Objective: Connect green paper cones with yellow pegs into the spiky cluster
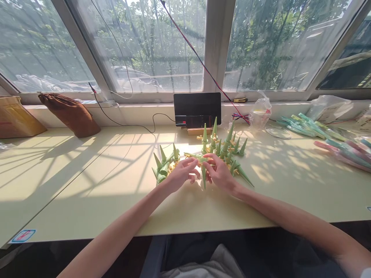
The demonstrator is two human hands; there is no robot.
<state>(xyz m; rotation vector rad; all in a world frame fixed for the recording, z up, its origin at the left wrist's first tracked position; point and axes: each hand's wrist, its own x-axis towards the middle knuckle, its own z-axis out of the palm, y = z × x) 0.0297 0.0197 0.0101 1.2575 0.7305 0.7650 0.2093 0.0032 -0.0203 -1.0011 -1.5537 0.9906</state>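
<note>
A: What do we have in our hands?

B: Our right hand (218,170) is pinched narrow on a slim, pale-green plastic cone (204,177), its point toward the bench's front edge. Our left hand (183,172) is beside it, fingertips drawn close together; we cannot tell whether they grip anything.

A: Where does that cone sit on the long, pale-yellow bench (116,210)?

B: Around the middle of its length, between our hands and well back from the front edge.

A: What could go wrong?

B: The cone is smooth and tapered, so a light or uneven pinch could let it twist loose and roll toward that edge.

A: And around us?

B: Just behind our right hand stands a crowded cluster of green plastic cones with small yellow connectors (226,148). If we lift or swing carelessly, our knuckles could topple the upright ones.

A: The left side?

B: Our wrist is near a smaller group of green cones (160,166); drawing that arm outward could shove it. On the right, a long green cone lying aslant (245,176) points toward our forearm, and a sleeve-side sweep could catch its tip.
</note>
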